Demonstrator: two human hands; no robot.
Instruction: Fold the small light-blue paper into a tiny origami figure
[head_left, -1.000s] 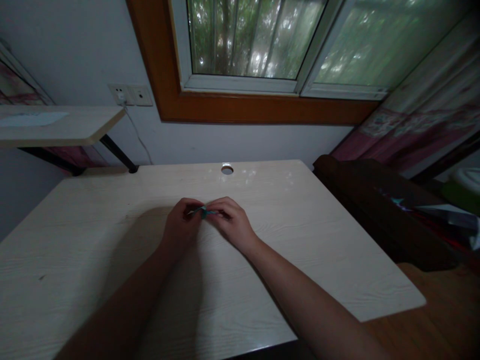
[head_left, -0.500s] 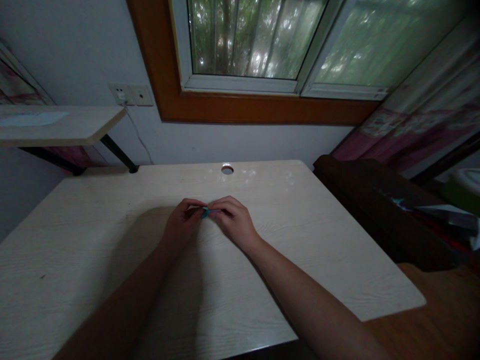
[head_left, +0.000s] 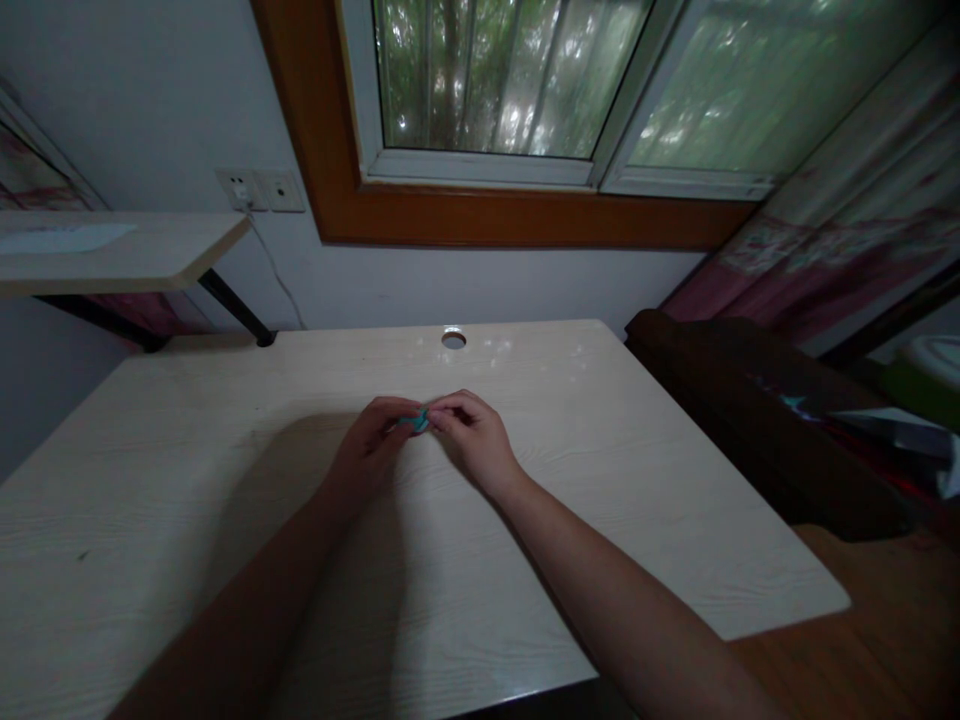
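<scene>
A small teal piece [head_left: 418, 422], thin and perhaps folded, is pinched between my two hands over the desk. My left hand [head_left: 373, 437] grips its left side with thumb and fingers closed. From the right, my right hand [head_left: 474, 432] pinches the piece's right end between thumb and fingertips. The fingers cover much of it, so I cannot tell its exact kind. Beneath both hands lies the pale wood-grain desk [head_left: 600, 500].
A round cable hole [head_left: 454, 341] is near the desk's back edge. At the left, a raised shelf [head_left: 187, 265] stands on black legs. A dark brown piece of furniture [head_left: 720, 430] borders the right side. Behind are the window [head_left: 510, 80] and a wall socket [head_left: 260, 190].
My right hand's fingertips have shifted slightly right and are more curled. More of the teal piece shows between the hands, and it sits a little further right.
</scene>
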